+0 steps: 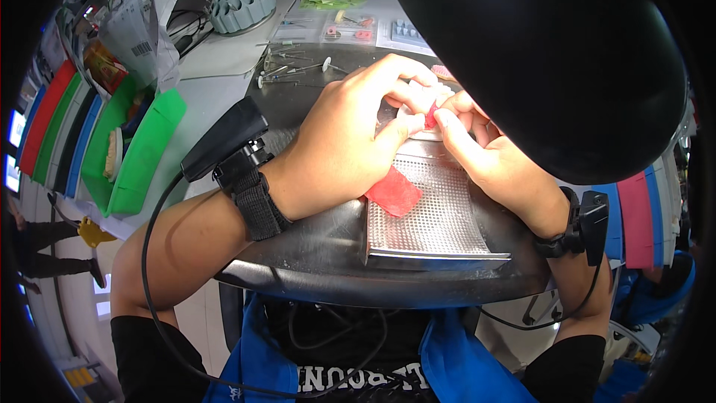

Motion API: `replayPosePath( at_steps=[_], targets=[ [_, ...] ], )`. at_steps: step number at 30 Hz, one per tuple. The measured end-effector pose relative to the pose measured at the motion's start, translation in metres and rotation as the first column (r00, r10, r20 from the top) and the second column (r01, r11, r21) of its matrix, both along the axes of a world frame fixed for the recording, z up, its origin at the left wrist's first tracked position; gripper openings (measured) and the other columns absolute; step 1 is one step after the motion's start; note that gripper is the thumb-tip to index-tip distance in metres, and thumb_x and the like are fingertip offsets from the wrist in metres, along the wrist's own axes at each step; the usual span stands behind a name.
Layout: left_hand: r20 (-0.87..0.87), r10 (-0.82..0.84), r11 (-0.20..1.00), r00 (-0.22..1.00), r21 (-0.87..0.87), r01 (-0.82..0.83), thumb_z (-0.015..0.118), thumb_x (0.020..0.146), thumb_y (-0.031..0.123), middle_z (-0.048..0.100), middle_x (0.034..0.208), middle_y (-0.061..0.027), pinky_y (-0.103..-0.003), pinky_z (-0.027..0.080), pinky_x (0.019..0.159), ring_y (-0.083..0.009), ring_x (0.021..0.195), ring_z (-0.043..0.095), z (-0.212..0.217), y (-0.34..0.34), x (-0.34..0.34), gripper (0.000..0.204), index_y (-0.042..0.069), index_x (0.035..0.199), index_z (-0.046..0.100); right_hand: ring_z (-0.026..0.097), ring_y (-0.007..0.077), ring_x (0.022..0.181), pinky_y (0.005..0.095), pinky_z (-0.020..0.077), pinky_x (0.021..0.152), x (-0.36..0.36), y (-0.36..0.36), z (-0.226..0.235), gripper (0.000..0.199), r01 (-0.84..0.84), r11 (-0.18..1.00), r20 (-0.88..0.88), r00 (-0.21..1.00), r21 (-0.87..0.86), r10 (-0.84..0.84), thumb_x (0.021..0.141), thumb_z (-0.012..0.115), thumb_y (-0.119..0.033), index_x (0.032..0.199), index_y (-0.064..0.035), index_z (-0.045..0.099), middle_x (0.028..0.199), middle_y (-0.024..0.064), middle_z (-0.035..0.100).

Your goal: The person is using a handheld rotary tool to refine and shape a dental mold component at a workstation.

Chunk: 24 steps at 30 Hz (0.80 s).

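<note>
Nearest you, a perforated metal tray (pixel 440 216) sits on the dark table (pixel 313 254), a red wax sheet (pixel 393 191) lying across its left edge. Above it, your left hand (pixel 339 145) and right hand (pixel 485 153) meet, fingertips pinched in a tight grip on a small white dental cast (pixel 418 108) with a red piece. Beyond, slender metal tools (pixel 294 69) lie scattered; a green bin (pixel 138 153) stands left.

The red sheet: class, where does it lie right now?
In the head view the red sheet lies near the middle, on the left edge of the perforated metal tray, just under the left hand.
</note>
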<state>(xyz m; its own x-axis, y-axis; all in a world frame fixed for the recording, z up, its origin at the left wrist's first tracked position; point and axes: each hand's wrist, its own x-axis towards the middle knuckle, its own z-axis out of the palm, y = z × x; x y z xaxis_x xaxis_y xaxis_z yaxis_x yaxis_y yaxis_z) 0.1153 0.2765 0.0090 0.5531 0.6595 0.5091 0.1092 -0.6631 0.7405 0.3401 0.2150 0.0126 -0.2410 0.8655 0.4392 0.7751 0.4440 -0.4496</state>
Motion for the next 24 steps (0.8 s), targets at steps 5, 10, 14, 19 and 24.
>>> replayPosePath(
  at_steps=[5, 10, 14, 19, 24],
  targets=[
    [0.001, -0.003, 0.999, 1.000, -0.036, 0.003, 0.067, 0.086, -0.003, 0.073, 0.101, -0.0157, -0.040, 0.057, 0.087, -0.0290, 0.097, 0.074, -0.001, 0.000, 0.000, 0.031, 0.000, 0.117, 0.061, 0.042, 0.0015, 0.061, 0.0214, 0.0306, 0.054, -0.006, 0.005, -0.006, 0.008, 0.033, 0.999, -0.143, 0.989, 0.002, -0.032, 0.095, 0.073, -0.009, 0.096, -0.0025, 0.067, 0.074, -0.0056, 0.055],
    [-0.007, 0.027, 1.000, 1.000, -0.007, -0.027, 0.068, 0.087, -0.002, 0.074, 0.100, -0.0156, -0.040, 0.057, 0.085, -0.0291, 0.096, 0.074, 0.002, -0.002, -0.002, 0.030, 0.001, 0.116, 0.061, 0.052, 0.0030, 0.070, 0.0201, 0.0400, 0.062, -0.001, 0.004, -0.009, 0.009, -0.036, 0.999, -0.187, 0.982, -0.004, 0.034, 0.096, 0.071, -0.006, 0.101, -0.0002, 0.068, 0.083, -0.0020, 0.062],
    [-0.076, 0.048, 0.998, 0.996, -0.039, -0.051, 0.068, 0.087, -0.002, 0.074, 0.101, -0.0156, -0.038, 0.057, 0.084, -0.0288, 0.096, 0.074, 0.005, -0.006, -0.003, 0.029, 0.001, 0.115, 0.061, 0.066, 0.0080, 0.089, 0.0207, 0.0507, 0.080, 0.009, 0.007, -0.017, 0.020, -0.087, 0.995, -0.149, 0.986, -0.053, 0.078, 0.097, 0.070, -0.006, 0.114, 0.0027, 0.068, 0.100, 0.0039, 0.071],
    [-0.021, 0.020, 0.999, 1.000, 0.031, -0.019, 0.069, 0.087, -0.002, 0.073, 0.101, -0.0154, -0.037, 0.058, 0.084, -0.0283, 0.096, 0.075, 0.001, -0.006, 0.001, 0.031, 0.001, 0.116, 0.060, 0.067, 0.0095, 0.097, 0.0212, 0.0519, 0.084, 0.014, 0.013, -0.021, 0.023, -0.132, 0.990, -0.115, 0.985, -0.043, 0.126, 0.098, 0.069, -0.007, 0.119, 0.0036, 0.067, 0.110, 0.0061, 0.071],
    [-0.038, 0.016, 1.000, 0.999, 0.024, -0.016, 0.067, 0.087, -0.004, 0.073, 0.102, -0.0153, -0.037, 0.058, 0.085, -0.0282, 0.098, 0.075, 0.001, -0.006, 0.001, 0.033, 0.001, 0.118, 0.058, 0.064, 0.0068, 0.092, 0.0199, 0.0507, 0.081, 0.006, 0.010, -0.018, 0.020, -0.111, 0.989, -0.212, 0.973, -0.095, 0.089, 0.100, 0.067, -0.009, 0.116, 0.0026, 0.067, 0.103, 0.0035, 0.069]
  ],
)
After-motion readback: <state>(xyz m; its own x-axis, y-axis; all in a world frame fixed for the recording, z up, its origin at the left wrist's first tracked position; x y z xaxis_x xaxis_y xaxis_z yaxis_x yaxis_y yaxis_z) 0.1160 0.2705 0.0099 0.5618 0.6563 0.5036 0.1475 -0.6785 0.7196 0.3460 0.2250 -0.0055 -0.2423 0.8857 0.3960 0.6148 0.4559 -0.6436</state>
